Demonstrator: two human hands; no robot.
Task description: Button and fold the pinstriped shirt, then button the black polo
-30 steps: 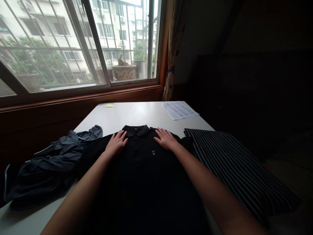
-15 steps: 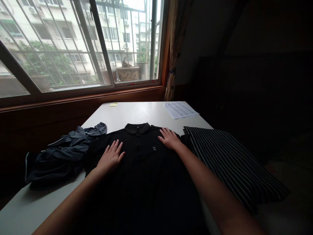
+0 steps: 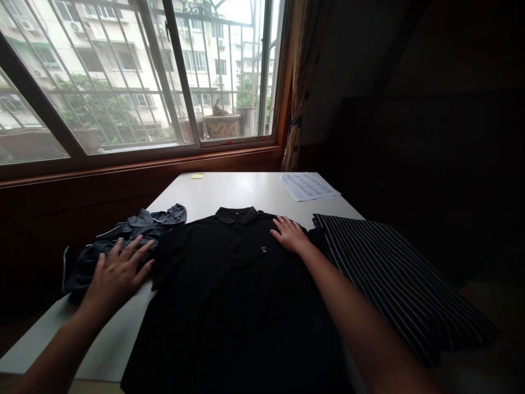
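Observation:
A black polo shirt (image 3: 229, 295) lies spread face up on the white table (image 3: 241, 191), its collar toward the window. My right hand (image 3: 290, 234) rests flat on the shirt near the shoulder on the right, fingers apart. To the left of the shirt is my left hand (image 3: 121, 271), open with spread fingers and holding nothing. Behind its fingers lies a crumpled dark grey garment (image 3: 139, 227) with white piping. Whether the left fingers touch that garment I cannot tell.
On the right lies a folded black cloth with white stripes (image 3: 389, 262), reaching past the table's edge. Printed sheets (image 3: 309, 186) and a yellow sticky note (image 3: 197, 176) are at the far end. A barred window (image 3: 135, 82) and a tied curtain (image 3: 296, 126) stand beyond.
My left hand has left the front of the polo shirt and moved left, over beside the grey garment. My right hand stays on the shirt. The view has shifted slightly left.

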